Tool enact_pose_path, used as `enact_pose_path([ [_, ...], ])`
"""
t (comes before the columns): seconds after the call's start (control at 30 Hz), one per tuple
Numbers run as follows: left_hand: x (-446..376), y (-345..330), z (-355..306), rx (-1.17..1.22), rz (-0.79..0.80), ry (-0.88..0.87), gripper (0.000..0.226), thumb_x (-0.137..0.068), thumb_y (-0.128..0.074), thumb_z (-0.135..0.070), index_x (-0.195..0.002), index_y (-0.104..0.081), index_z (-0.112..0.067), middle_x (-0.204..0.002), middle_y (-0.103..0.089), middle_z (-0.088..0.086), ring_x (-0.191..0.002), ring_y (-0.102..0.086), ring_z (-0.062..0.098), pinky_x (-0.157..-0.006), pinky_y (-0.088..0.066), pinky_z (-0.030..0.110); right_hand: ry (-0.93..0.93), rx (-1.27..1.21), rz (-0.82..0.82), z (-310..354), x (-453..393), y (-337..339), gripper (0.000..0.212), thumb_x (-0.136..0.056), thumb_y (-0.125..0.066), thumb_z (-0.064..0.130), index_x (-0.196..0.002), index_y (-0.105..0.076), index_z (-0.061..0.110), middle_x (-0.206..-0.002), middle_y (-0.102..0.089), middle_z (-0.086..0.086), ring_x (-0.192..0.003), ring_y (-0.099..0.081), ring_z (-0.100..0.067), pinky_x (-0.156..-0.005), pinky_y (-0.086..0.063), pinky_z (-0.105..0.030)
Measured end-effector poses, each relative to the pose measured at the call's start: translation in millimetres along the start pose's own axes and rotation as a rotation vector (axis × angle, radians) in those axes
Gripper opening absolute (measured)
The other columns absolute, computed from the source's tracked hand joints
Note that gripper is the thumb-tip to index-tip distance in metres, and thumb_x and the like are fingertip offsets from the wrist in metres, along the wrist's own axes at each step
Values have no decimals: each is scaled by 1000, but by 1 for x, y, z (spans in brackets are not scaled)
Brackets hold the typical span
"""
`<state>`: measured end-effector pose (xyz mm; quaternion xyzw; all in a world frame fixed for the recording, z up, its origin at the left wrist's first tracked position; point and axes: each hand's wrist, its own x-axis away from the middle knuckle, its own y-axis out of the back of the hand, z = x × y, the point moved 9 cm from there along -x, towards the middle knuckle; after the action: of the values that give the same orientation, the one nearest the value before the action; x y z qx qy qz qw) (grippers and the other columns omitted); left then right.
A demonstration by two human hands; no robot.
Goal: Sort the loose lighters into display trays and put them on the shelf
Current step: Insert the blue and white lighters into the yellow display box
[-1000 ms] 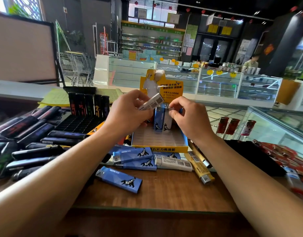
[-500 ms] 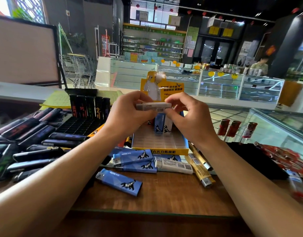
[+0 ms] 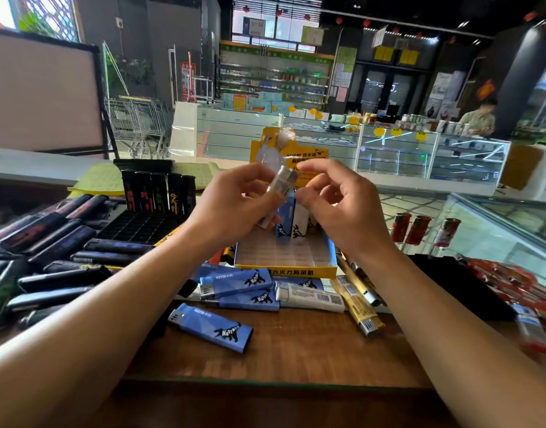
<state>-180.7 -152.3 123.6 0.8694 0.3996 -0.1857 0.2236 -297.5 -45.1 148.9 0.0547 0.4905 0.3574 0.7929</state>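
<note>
My left hand (image 3: pixel 234 208) grips a white lighter (image 3: pixel 279 188), held tilted above the yellow and blue display tray (image 3: pixel 285 270). My right hand (image 3: pixel 342 208) hovers just right of the lighter with fingers spread, not touching it. Two lighters, one blue (image 3: pixel 284 223) and one white (image 3: pixel 299 225), stand upright at the back of the tray. Loose blue lighters (image 3: pixel 211 327) lie on the wooden counter in front of the tray, with a white lighter (image 3: pixel 312 299) and gold lighters (image 3: pixel 356 307) beside them.
A black tray (image 3: pixel 142 227) holding several upright dark lighters stands at the left, with a heap of dark lighters (image 3: pixel 49 251) beside it. Red lighters (image 3: pixel 518 285) lie at the right near a glass case. The counter's front edge (image 3: pixel 278 381) runs below.
The white lighter went from level between both hands to tilted upright in my left hand alone. My right hand has let go and opened.
</note>
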Motion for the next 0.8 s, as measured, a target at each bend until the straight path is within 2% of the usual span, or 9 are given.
enact_pose_path([
  [0.1, 1, -5, -4, -111, 28, -52, 8, -87, -73, -25, -95, -73, -24, -79, -71, 0, -66, -72, 20, -68, -60, 39, -15, 2, 45, -2, 0, -4, 26, -91, -68, 22, -117, -67, 26, -73, -64, 8, -59, -56, -3, -54, -43, -16],
  [0.17, 1, -5, -4, -167, 30, -75, 14, -85, -75, -22, -94, -73, -33, -85, -72, 0, -70, -71, 25, -67, -60, 40, -28, -23, 61, -4, 0, -7, 19, -92, -67, 18, -110, -69, 22, -68, -65, 8, -61, -62, -3, -54, -45, -18],
  [0.3, 2, -2, -5, -209, -3, -64, 10, -87, -73, -31, -97, -74, -34, -86, -73, -7, -74, -71, 15, -76, -61, 39, -23, -84, 43, -5, 0, -3, 11, -91, -64, 23, -102, -66, 25, -79, -69, 0, -67, -66, -16, -61, -57, -42],
  [0.37, 1, -3, -2, -213, -4, -38, 14, -88, -72, -33, -101, -75, -30, -85, -74, -8, -78, -71, 17, -81, -60, 43, -19, -125, 19, -4, 0, 0, 9, -89, -64, 24, -99, -65, 24, -85, -69, 0, -70, -67, -22, -64, -57, -47],
  [0.47, 0, -3, 1, -243, 1, -23, 19, -85, -73, -24, -103, -75, -31, -87, -74, -7, -78, -70, 21, -81, -58, 48, -10, -139, 18, -4, -1, 2, 12, -90, -65, 17, -100, -63, 23, -90, -69, 0, -73, -68, -22, -67, -57, -49],
  [0.57, 0, -2, 1, -275, -5, -38, 16, -82, -76, -26, -96, -74, -33, -86, -73, -12, -72, -69, 10, -76, -60, 40, -43, -144, -10, -9, -1, 3, 27, -89, -67, 12, -112, -59, 25, -92, -71, 1, -80, -70, -16, -72, -59, -45],
  [0.7, 0, -3, 1, -310, -10, -56, 19, -79, -78, -20, -93, -73, -32, -84, -73, -15, -75, -67, 3, -73, -55, 26, -72, -142, -70, -12, -1, 7, 27, -86, -72, 11, -107, -62, 25, -97, -71, 0, -93, -69, -10, -81, -59, -33],
  [0.8, 1, -1, -2, -345, -55, -79, 15, -80, -77, -19, -92, -74, -28, -82, -72, -16, -79, -66, -3, -74, -52, 15, -57, -125, -92, -10, -2, 16, 27, -85, -72, 7, -104, -65, 25, -96, -68, 5, -89, -67, -5, -77, -55, -20],
])
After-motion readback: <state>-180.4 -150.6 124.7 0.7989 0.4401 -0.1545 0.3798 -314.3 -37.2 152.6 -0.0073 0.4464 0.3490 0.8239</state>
